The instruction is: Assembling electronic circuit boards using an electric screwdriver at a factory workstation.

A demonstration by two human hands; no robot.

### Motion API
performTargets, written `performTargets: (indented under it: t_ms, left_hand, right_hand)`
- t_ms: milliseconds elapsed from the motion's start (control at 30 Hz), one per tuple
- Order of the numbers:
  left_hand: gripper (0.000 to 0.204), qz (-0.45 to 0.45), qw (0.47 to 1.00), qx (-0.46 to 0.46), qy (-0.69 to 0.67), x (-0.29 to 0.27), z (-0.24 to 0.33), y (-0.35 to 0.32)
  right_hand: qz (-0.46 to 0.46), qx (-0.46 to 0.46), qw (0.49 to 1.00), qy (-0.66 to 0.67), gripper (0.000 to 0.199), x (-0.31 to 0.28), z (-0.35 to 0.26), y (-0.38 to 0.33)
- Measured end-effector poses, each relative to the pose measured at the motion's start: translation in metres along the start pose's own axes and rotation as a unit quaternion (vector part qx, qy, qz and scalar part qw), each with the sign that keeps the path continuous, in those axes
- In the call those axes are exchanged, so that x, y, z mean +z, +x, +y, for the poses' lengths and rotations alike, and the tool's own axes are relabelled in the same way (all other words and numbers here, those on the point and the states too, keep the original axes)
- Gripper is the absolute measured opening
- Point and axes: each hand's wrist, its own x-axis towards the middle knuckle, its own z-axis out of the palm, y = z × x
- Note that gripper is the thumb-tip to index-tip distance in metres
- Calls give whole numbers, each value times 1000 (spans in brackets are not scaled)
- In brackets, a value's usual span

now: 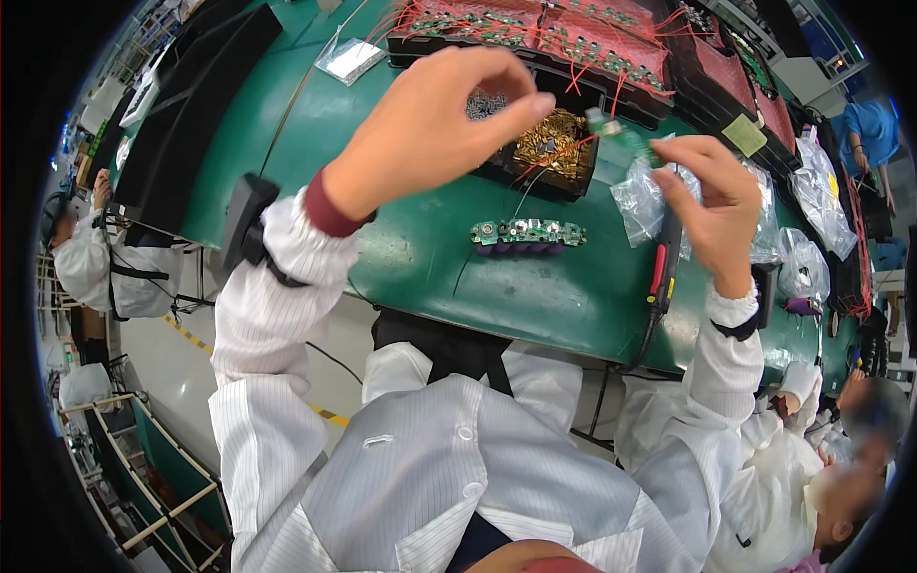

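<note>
Garment: white long-sleeved work coat with fine vertical pinstripes, filling the lower centre of the frame, with a pointed collar, round white snap buttons down the front and a dark band across the chest. Left sleeve ends in a dark red knit cuff beneath the white cuff near the left hand (435,124); black strap around forearm. Right sleeve ends in a gathered white cuff with a black strap below the right hand (707,196); both bare, ungloved.
</note>
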Motion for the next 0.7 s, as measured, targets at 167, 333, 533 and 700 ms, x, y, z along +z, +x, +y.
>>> performTargets:
  t_ms: [167, 333, 533, 700]
  left_hand:
    - [36, -112, 985, 50, 124, 18, -5, -57]
    - [31, -48, 994, 25, 97, 67, -31, -72]
    - [36, -48, 995, 75, 40, 67, -57, -49]
    - [41, -22, 994, 101, -29, 69, -62, -48]
  right_hand:
    - [194, 112, 962, 154, 27, -63, 44, -24]
    - [270, 18, 929, 252, 30, -80, 37, -23]
    - [70, 117, 983, 126, 27, 3, 17, -33]
    - [-8, 107, 993, 56, 30, 46, -1, -49]
